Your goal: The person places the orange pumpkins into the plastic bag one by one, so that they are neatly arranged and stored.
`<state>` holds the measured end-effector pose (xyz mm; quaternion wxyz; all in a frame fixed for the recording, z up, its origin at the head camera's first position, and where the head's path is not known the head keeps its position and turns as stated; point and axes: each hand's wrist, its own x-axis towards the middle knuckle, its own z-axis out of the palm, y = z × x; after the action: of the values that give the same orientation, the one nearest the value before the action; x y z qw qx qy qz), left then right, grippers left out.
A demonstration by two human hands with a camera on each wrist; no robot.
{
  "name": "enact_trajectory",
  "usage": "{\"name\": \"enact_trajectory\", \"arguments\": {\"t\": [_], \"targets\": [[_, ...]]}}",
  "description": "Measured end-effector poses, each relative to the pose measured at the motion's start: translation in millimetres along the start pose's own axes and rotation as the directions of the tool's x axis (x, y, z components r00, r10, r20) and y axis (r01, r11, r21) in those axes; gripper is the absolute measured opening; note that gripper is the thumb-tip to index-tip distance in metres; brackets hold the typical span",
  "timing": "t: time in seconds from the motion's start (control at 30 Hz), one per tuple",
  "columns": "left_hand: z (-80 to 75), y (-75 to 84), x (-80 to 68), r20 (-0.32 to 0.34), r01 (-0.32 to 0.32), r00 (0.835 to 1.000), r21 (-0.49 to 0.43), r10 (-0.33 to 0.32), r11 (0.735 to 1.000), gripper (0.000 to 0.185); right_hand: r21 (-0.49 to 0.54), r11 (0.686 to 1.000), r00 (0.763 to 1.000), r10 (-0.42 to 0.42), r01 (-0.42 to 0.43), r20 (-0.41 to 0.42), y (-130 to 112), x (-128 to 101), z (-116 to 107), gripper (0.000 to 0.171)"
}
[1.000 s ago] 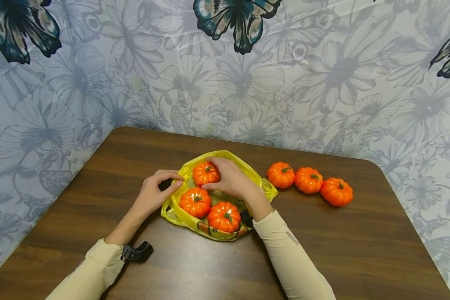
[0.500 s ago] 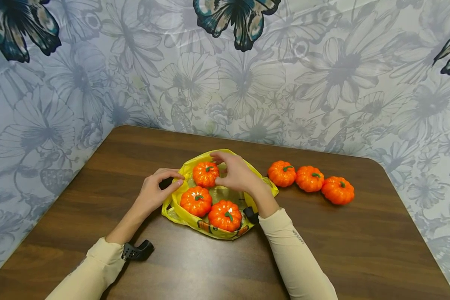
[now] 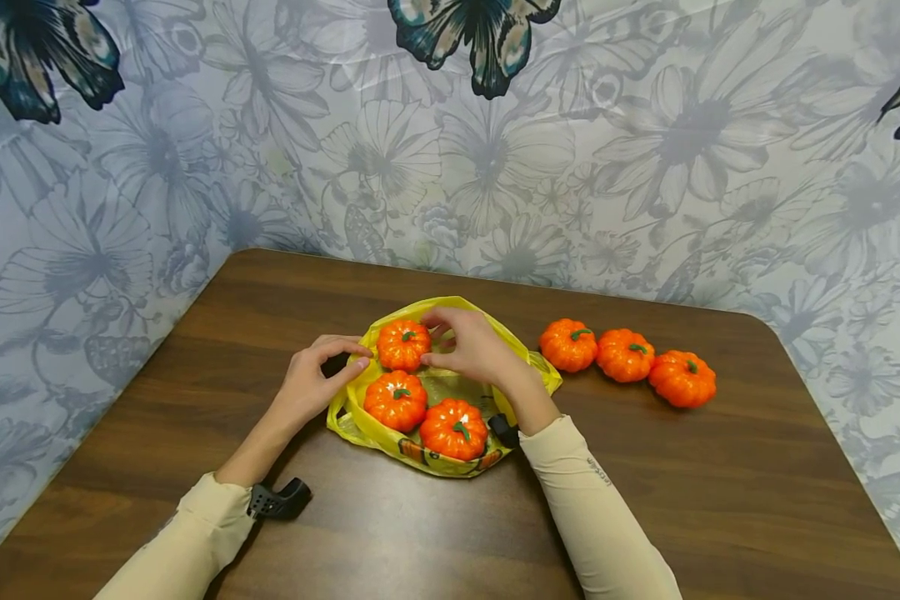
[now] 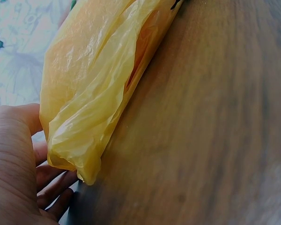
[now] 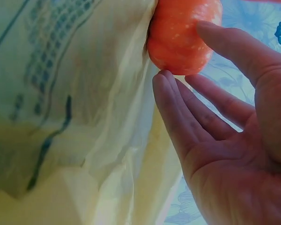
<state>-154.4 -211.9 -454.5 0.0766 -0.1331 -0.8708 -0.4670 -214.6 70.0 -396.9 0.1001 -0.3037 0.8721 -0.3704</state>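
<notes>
A yellow plastic bag [image 3: 450, 385] lies spread open on the table with three small orange pumpkins in it: a far one [image 3: 403, 344], a left one [image 3: 395, 401] and a front one [image 3: 453, 429]. At the bag's left rim, my left hand [image 3: 313, 377] pinches the film between thumb and fingers; in the left wrist view the bag's folds [image 4: 91, 89] hide part of those fingers. My right hand [image 3: 474, 346] reaches over the bag, its fairly straight fingertips and thumb touching the right side of the far pumpkin, seen close in the right wrist view [image 5: 182, 37].
Right of the bag, three more orange pumpkins stand in a row: one near the bag [image 3: 567, 344], a middle one [image 3: 625, 355] and an outer one [image 3: 682, 379]. Behind the brown wooden table [image 3: 645, 500] hangs a flower-patterned backdrop [image 3: 495, 183].
My right hand has loosened its hold on the far pumpkin and then moved left against it. That pumpkin has shifted slightly left in the bag. My left hand stays at the rim.
</notes>
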Motion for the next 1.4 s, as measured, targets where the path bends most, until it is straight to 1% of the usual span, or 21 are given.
{"name": "enact_trajectory", "arguments": {"t": [0.2,0.37,0.53,0.83,0.97,1.1,1.2,1.4], "targets": [[2.2,1.0,-0.3,-0.003,-0.003,1.000,-0.013,0.003,1.000,0.015,0.023,1.000,1.000,0.003,-0.002,-0.013,1,-4,-4,0.047],[3.0,0.4,-1.1,-0.003,-0.010,1.000,-0.009,0.010,1.000,0.015,0.032,0.999,0.997,-0.001,0.003,-0.071,1,-10,-11,0.043],[2.6,0.8,-4.0,0.000,0.001,1.000,-0.003,-0.001,1.000,0.015,0.029,0.999,0.992,-0.015,0.018,-0.122,4,-13,-14,0.039],[2.0,0.9,-2.3,-0.003,-0.001,1.000,-0.009,0.001,1.000,0.015,-0.001,0.999,0.971,-0.049,0.050,-0.233,6,-22,-22,0.040],[1.4,0.1,-1.8,0.000,-0.002,1.000,0.003,0.002,1.000,0.015,0.000,0.999,0.957,-0.047,0.049,-0.286,12,-31,-27,0.040],[1.2,-0.4,-1.4,0.006,0.002,1.000,0.011,-0.002,1.000,0.016,-0.011,0.999,0.946,-0.047,0.046,-0.319,18,-42,-35,0.040],[1.2,-0.6,-1.4,0.006,0.003,1.000,0.010,-0.003,1.000,0.016,-0.042,0.999,0.940,-0.046,0.034,-0.337,21,-52,-43,0.040],[1.0,0.6,-2.0,0.001,-0.004,1.000,0.008,0.004,1.000,0.017,-0.115,0.993,0.931,-0.024,-0.019,-0.365,27,-77,-59,0.042]]}}
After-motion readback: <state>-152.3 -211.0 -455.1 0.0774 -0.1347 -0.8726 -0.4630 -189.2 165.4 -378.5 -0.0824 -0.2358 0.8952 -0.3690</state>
